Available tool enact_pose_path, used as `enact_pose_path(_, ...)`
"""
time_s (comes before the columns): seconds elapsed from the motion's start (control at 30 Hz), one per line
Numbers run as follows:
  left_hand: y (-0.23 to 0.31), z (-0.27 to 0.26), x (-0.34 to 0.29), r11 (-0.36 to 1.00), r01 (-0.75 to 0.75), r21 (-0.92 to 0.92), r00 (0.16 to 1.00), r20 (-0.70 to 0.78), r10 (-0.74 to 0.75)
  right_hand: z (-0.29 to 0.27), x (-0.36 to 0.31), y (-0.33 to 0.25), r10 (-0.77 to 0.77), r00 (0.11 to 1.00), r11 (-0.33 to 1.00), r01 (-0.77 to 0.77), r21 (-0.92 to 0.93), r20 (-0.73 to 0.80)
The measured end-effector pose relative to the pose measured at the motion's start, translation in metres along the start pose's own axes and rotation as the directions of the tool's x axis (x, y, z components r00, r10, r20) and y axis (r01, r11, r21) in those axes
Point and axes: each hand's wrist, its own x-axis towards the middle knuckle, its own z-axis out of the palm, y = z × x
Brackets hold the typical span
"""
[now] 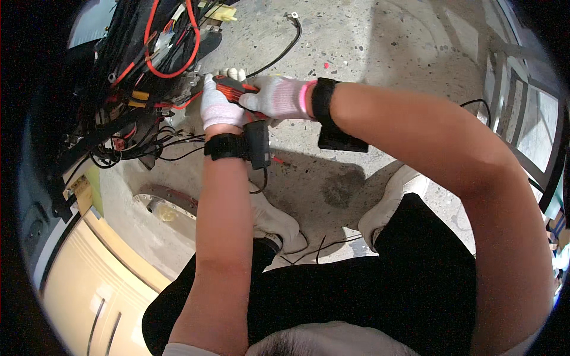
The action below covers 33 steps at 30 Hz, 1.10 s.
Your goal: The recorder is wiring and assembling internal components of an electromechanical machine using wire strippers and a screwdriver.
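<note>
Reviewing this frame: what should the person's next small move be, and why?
Probably to steady the red cable with the left hand before the right hand works the red-and-black hand tool: the cable runs up to the left hand, both hands meet at the tool, and where the cable goes beyond that is hidden.

Tool (230,88): red and black, ridged, slanting down to right, gripped off floor (332,59), partly covered; working end hidden, exact kind unclear. Red wire (178,107): thin, slightly bent, runs in from left toward tool, near end hidden. Black cable (286,50): curves from beside tool to upper right, tipped with metal lug (294,15).
</note>
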Motion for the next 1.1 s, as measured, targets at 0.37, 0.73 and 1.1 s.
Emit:
enact_pose_path(0.37, 0.011, -0.023, 0.015, 0.990, -0.038, 0.137, 0.999, 0.015, 0.036, 0.013, 0.010, -0.004, 0.046, 0.997, 0.992, -0.052, 0.113, 0.062)
enact_pose_path(0.73, 0.011, -0.032, 0.027, 0.987, -0.009, 0.163, 0.999, 0.049, 0.001, 0.015, 0.002, -0.006, 0.033, 0.998, 0.985, -0.041, 0.169, 0.053)
enact_pose_path(1.1, 0.021, -0.037, 0.031, 0.977, -0.014, 0.211, 0.998, 0.061, 0.001, 0.023, 0.015, -0.004, 0.064, 0.996, 0.979, -0.074, 0.190, 0.057)
